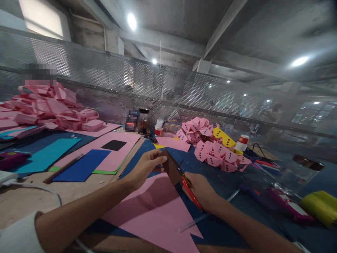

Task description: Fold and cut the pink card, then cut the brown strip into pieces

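My left hand (147, 163) pinches the upper left end of a dark brown piece of card (171, 169). Closed around the red handles of a pair of scissors (190, 191) is my right hand (201, 189). The scissors' blades lie along the card's right edge; whether they are cutting into it I cannot tell. Beneath both hands spreads a large pink paper sheet (152, 211) with a notched lower right edge. A translucent glue stick (193, 223) rests across that sheet, passing under my right forearm.
Pink folded shapes with dark dots (218, 153) sit behind my right hand. A big pink paper heap (52, 109) stands at far left. Blue card (84, 165), a jar (143, 121), paper cups (159, 128) and a purple glue gun (292, 205) lie around. A mesh panel (147, 95) borders the back.
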`<state>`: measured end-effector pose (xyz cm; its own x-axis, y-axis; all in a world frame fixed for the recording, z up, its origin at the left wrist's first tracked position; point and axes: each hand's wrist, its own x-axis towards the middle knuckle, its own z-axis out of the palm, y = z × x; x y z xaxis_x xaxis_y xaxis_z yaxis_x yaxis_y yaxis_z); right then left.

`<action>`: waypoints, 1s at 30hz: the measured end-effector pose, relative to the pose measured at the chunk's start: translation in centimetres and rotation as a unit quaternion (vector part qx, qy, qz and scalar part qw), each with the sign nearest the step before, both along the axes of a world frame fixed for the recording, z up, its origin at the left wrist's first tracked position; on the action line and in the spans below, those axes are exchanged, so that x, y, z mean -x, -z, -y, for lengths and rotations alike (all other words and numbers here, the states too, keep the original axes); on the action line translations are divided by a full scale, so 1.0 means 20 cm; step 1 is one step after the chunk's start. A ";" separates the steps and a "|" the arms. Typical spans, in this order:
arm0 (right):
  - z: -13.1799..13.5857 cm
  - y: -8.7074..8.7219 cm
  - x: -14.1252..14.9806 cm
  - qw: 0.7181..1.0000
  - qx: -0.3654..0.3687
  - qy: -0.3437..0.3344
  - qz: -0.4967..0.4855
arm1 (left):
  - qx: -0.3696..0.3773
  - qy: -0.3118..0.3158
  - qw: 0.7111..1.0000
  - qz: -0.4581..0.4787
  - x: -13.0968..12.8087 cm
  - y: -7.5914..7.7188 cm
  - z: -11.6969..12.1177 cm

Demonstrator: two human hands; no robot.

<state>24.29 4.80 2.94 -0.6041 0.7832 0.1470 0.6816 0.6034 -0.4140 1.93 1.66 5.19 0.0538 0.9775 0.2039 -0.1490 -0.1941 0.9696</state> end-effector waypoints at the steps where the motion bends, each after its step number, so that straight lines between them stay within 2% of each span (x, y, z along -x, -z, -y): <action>1: 0.00 0.00 0.00 1.000 0.000 0.000 0.002 | 0.001 0.000 1.000 0.001 0.00 0.00 0.00; 19: -0.02 0.02 0.00 1.000 -0.008 0.005 0.023 | -0.001 0.006 1.000 0.000 0.01 0.02 -0.01; 24: -0.03 0.02 0.00 1.000 -0.014 0.004 -0.007 | 0.006 0.006 1.000 -0.010 0.01 -0.01 0.00; 26: -0.04 0.02 -0.01 0.999 -0.024 0.014 -0.041 | 0.006 -0.008 1.000 -0.023 0.01 -0.03 -0.01; 30: -0.07 0.01 -0.03 0.995 -0.039 0.028 -0.085 | -0.013 -0.080 0.994 -0.073 0.11 -0.05 -0.06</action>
